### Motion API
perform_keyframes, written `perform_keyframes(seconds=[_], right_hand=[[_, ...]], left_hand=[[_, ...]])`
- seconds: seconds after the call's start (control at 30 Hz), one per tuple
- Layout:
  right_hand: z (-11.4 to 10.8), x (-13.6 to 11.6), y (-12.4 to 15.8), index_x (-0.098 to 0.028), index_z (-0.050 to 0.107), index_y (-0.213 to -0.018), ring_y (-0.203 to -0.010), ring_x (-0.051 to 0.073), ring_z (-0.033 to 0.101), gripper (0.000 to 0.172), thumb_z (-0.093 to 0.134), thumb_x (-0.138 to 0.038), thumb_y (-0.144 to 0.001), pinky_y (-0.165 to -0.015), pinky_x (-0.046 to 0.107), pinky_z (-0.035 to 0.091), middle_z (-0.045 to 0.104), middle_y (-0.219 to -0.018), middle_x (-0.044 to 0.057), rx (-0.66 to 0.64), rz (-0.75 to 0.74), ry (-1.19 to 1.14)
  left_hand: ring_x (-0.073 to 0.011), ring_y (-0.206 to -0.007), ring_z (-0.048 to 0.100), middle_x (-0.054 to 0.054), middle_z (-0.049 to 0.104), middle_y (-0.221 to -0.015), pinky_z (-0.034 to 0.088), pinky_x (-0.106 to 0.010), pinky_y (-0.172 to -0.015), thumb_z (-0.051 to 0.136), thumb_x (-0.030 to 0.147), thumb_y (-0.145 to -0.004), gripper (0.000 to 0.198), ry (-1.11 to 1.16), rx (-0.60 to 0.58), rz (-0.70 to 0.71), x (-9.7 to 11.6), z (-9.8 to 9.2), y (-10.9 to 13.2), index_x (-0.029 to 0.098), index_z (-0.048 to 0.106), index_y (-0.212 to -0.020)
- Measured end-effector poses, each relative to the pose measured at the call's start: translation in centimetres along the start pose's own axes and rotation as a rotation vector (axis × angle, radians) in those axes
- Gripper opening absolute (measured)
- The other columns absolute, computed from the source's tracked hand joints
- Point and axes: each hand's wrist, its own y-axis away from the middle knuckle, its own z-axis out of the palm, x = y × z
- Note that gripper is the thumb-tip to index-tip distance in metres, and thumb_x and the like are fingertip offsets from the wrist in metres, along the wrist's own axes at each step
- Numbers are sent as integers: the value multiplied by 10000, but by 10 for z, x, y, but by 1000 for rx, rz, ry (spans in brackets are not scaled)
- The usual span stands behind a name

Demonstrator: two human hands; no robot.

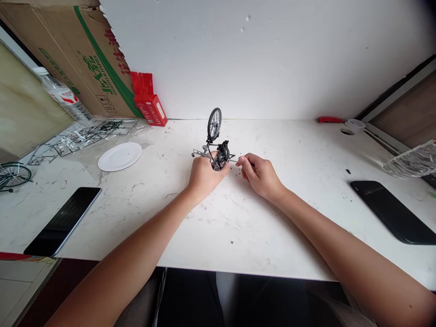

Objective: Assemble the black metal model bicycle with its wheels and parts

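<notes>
My left hand [205, 176] is closed around a small model bicycle [223, 152] above the white table. One wheel of the bicycle points up and away from me, and its silver handlebar sticks out to the left. Between finger and thumb, my right hand [263, 176] pinches a thin screwdriver [233, 161], whose slim metal shaft points left at the black rear part of the bicycle. Whether the tip touches a screw is too small to tell. Tiny dark bits [238, 173] lie on the table below the right fingertips.
A white paper plate [120, 156] and parts frames [81, 138] lie left, near a second model bicycle [13, 176]. A phone [63, 222] is at left, a black case-like object [391, 211] at right. A red box [153, 111], bottle [64, 97] and carton [68, 50] stand behind.
</notes>
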Motion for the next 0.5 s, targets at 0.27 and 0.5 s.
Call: perform_keyframes(seconds=[0.27,0.5], right_hand=[[-8,4,-2,-264,480,-1117,-772,216,632,343,458,-605,-1098,-687,357,475,696,-959,71,-95,-111,10],[-11,-1,0,-264,520,-1055,-656,178,605,357,504,-619,-1087,-670,335,481,682,-766,11,-84,-118,-43]], left_hand=[[-146,-615,570,0,695,-691,423,-293,-613,770,315,-865,147,-45,40,10,6,-5,-2,206,691,-805],[-141,-613,547,6,669,-681,420,-282,-608,758,316,-871,153,-21,28,16,6,-4,-1,209,678,-797]])
